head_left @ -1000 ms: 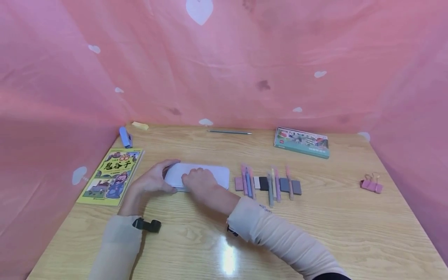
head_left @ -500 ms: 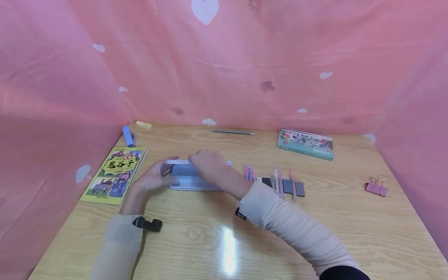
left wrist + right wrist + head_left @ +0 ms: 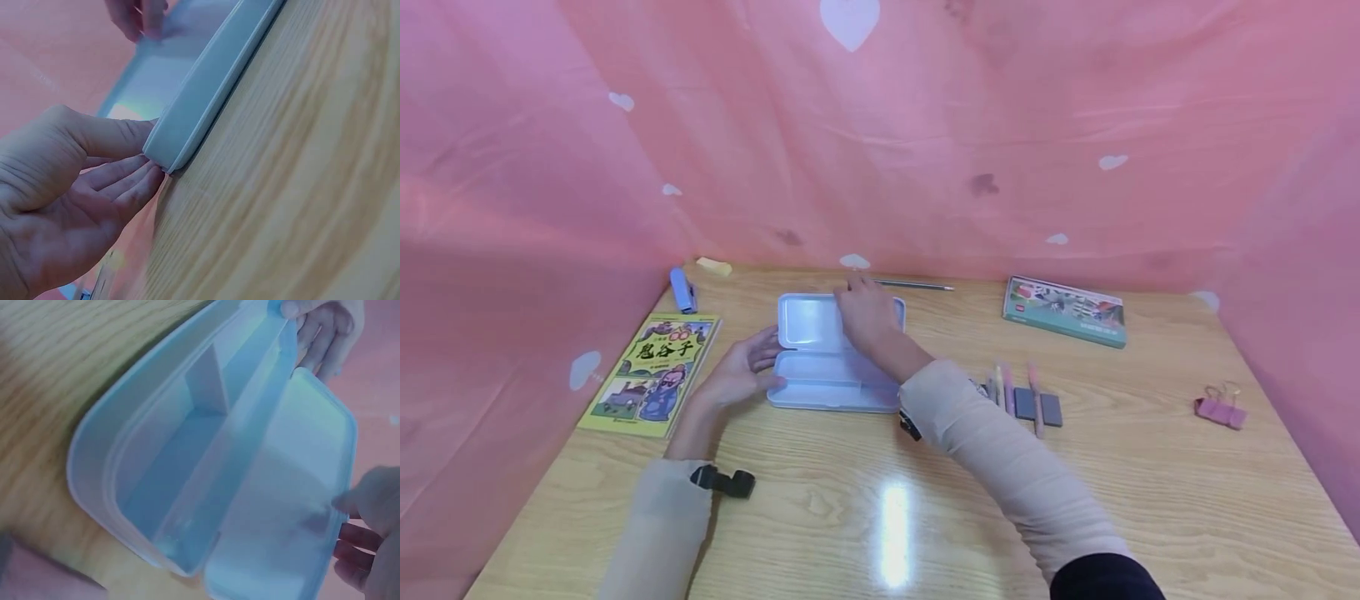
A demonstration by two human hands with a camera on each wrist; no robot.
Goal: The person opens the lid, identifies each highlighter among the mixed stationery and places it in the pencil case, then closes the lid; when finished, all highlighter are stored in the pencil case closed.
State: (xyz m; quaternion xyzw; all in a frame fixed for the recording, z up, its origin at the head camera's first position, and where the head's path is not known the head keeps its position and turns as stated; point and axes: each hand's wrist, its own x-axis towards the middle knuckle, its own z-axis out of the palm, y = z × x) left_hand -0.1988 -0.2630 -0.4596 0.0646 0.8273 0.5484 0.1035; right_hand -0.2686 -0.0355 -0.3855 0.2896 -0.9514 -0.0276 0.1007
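A pale blue pencil case (image 3: 820, 396) lies on the table with its hinged lid (image 3: 808, 321) folded back. Inside, the right wrist view shows a long divider and a short cross wall, with no pens in the compartments. My left hand (image 3: 741, 369) grips the case's left end, thumb over the rim and fingertips against the outer wall, as the left wrist view (image 3: 81, 169) shows. Up at the lid's far edge, my right hand (image 3: 872, 317) pinches the lid between thumb and fingers; its forearm covers the case's right end.
Pens (image 3: 1009, 392) and grey eraser blocks (image 3: 1051, 410) lie right of the case, partly behind the sleeve. Around them are a book (image 3: 651, 375), a blue stapler (image 3: 682, 290), a pencil (image 3: 917, 285), a green flat box (image 3: 1063, 312) and a pink binder clip (image 3: 1221, 411).
The pencil case was closed a second ago. My right hand has swung its lid up and back, away from me, while my left hand stays at the left end.
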